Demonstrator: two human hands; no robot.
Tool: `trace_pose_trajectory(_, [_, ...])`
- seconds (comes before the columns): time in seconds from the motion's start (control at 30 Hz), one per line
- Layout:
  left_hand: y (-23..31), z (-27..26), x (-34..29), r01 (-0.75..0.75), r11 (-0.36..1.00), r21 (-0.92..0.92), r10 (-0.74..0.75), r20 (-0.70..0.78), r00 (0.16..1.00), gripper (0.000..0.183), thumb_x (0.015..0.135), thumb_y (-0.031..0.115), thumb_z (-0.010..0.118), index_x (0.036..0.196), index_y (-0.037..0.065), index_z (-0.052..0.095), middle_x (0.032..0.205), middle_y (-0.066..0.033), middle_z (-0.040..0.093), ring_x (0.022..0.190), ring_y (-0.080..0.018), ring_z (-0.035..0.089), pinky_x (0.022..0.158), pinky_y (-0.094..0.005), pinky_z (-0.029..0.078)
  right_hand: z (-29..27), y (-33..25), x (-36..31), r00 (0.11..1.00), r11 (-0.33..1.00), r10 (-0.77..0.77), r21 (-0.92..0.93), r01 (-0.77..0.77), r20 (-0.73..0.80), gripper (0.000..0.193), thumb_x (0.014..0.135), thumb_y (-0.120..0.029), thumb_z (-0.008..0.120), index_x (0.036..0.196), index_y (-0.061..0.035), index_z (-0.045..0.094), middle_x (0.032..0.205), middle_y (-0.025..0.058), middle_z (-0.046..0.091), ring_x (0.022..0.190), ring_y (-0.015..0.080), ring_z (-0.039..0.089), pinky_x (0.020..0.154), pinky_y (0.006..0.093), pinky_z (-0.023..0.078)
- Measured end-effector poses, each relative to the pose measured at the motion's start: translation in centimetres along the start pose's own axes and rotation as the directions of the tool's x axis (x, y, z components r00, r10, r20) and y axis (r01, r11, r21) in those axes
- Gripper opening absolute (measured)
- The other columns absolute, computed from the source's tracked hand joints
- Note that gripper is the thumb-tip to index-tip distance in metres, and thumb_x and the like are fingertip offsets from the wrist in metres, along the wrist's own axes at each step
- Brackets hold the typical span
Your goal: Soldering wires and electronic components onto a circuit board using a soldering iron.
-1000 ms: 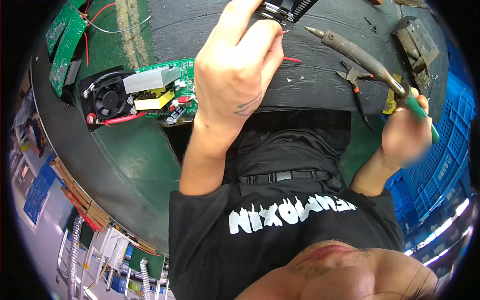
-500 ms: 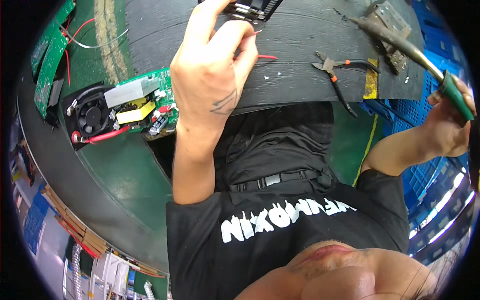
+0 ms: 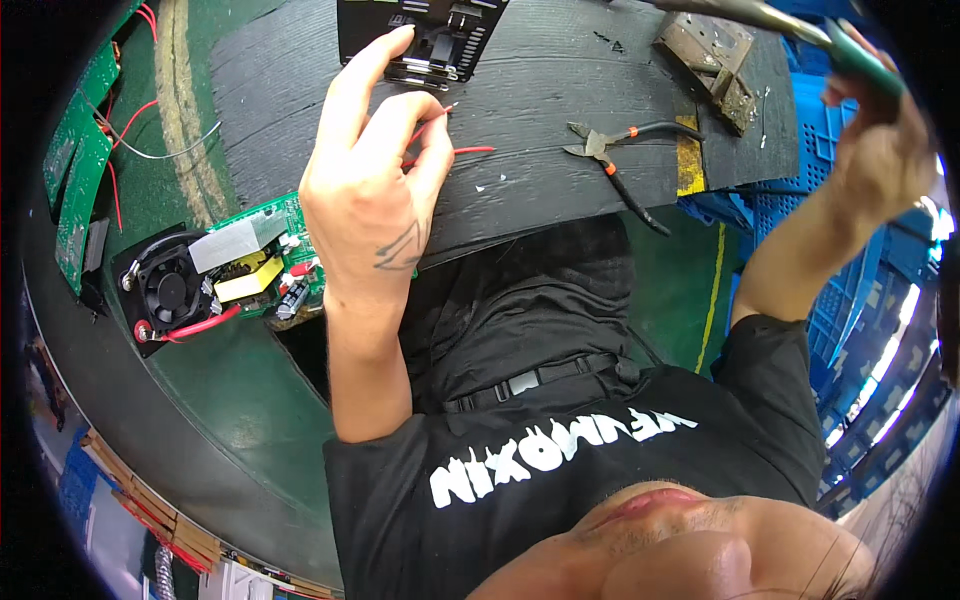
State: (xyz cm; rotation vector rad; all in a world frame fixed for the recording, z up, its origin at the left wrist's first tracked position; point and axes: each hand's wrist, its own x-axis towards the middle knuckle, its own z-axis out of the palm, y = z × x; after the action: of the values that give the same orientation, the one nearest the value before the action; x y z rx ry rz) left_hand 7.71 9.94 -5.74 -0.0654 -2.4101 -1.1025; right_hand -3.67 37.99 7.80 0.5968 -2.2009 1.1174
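My left hand (image 3: 365,195) pinches a thin red wire (image 3: 472,150) between thumb and curled forefinger; a short bare end pokes out at the fingertips. Another finger reaches up to a black panel (image 3: 425,45) with slots and metal contacts at the far edge. My right hand (image 3: 880,150), raised at the far right, is wrapped round the green handle of a soldering iron (image 3: 858,60). Its metal shaft points left, and the tip is out of view. Partly behind my left wrist lies a green circuit board (image 3: 290,215) with a fan (image 3: 168,292) and a yellow transformer (image 3: 250,281).
Orange-banded cutting pliers (image 3: 596,143) lie with handles spread on the black work board (image 3: 540,95). Past them sits a worn metal block stand (image 3: 708,60). More green circuit boards (image 3: 85,200) with red wires are at the far left, blue crates (image 3: 790,200) at the right.
My right hand has lifted the soldering iron farther away, its tip leaving the picture. The view has shifted, showing more of the black panel. My left hand still pinches the wire.
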Motion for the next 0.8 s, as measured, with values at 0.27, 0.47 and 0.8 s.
trace_pose_trajectory(0.27, [-0.4, -0.7, -0.2, 0.02, 1.0, -0.012, -0.02, 0.046, 0.999, 0.009, 0.071, -0.001, 0.068, 0.079, 0.003, 0.067, 0.118, -0.008, 0.059, 0.071, -0.0097, 0.062, 0.056, -0.0207, 0.05, 6.7, -1.4, 0.5, 0.974, 0.984, 0.179, 0.028, -0.177, -0.141, 0.027, 0.093, -0.029, 0.051, 0.087, -0.003, 0.056, 0.068, 0.0094, 0.063, 0.043, 0.0102, 0.054, 0.035, 0.0198, 0.04])
trace_pose_trajectory(0.47, [-0.5, -0.6, -0.1, 0.025, 0.999, -0.035, -0.024, 0.04, 0.999, 0.011, 0.07, -0.002, 0.068, 0.08, 0.002, 0.067, 0.119, -0.0081, 0.058, 0.071, -0.0097, 0.062, 0.055, -0.0203, 0.049, 7.4, -1.4, 0.6, 0.96, 0.966, 0.254, 0.075, -0.247, -0.118, 0.027, 0.093, -0.029, 0.052, 0.086, -0.0031, 0.056, 0.066, 0.0075, 0.061, 0.043, 0.0106, 0.053, 0.035, 0.0198, 0.039])
trace_pose_trajectory(0.8, [-0.4, -0.5, -0.1, 0.045, 0.998, -0.046, -0.043, 0.044, 0.998, 0.01, 0.071, -0.002, 0.068, 0.08, 0.002, 0.067, 0.118, -0.0082, 0.059, 0.069, -0.0093, 0.062, 0.054, -0.02, 0.049, 6.8, -0.7, 0.6, 0.937, 0.95, 0.308, 0.103, -0.294, -0.164, 0.027, 0.092, -0.029, 0.053, 0.087, -0.0035, 0.056, 0.067, 0.0081, 0.062, 0.043, 0.0116, 0.054, 0.035, 0.0202, 0.04])
